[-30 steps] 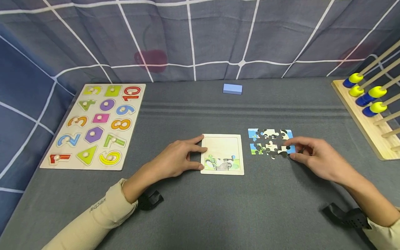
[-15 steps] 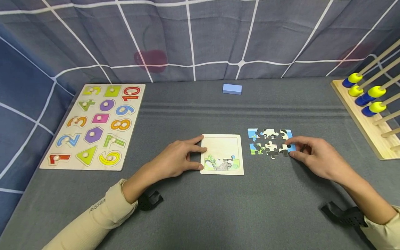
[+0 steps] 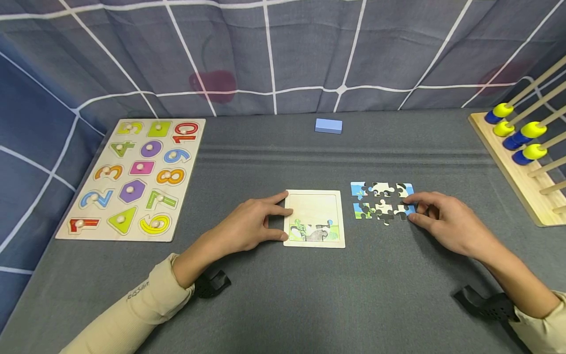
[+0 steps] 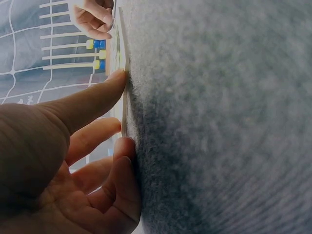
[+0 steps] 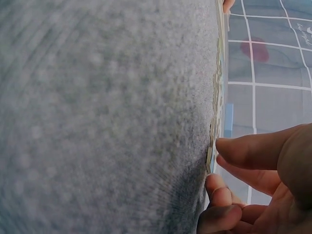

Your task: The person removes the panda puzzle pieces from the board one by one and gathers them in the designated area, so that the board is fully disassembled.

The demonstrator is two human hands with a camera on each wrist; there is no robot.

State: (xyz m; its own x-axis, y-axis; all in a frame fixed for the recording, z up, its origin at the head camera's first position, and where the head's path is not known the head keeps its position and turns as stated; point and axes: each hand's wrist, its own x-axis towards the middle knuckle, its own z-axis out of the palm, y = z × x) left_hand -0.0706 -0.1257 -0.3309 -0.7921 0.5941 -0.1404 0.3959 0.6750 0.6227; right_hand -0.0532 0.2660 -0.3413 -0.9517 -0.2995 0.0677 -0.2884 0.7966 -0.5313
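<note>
Biggest thing in front of me is the curtain (image 3: 309, 54) beyond my puzzle tray (image 3: 315, 204), creased blue-grey fabric with white grid lines and two dull red shapes on it. Under the tray there's a fuzzy dark grey cloth (image 3: 309, 300). Well off to the tray's left lies a flat, pale number board (image 3: 108, 212), and I count fifteen coloured shapes and numbers on it, with little round knobs. Far to the tray's right is a wooden bead stand (image 3: 530, 196) with thin round rods, four shiny yellow beads, plus blue ones I can't count cleanly. I've got two beige sleeves on, the left one (image 3: 141, 305) visibly ribbed, nearer me than the tray.

My left hand (image 3: 247, 223) grips the tray's left edge, thumb and fingers at the rim. My right hand (image 3: 451, 223) is right of the tray, thumb and index pinching one puzzle piece (image 3: 410, 209). The tray itself is one thin square, picture along its near side. Beyond it sits one smooth blue block (image 3: 328, 126). Smallest are the loose jigsaw bits (image 3: 383, 210) just right of the tray, knobbly-edged panda pieces, six counting the one I'm pinching, two rows of three
</note>
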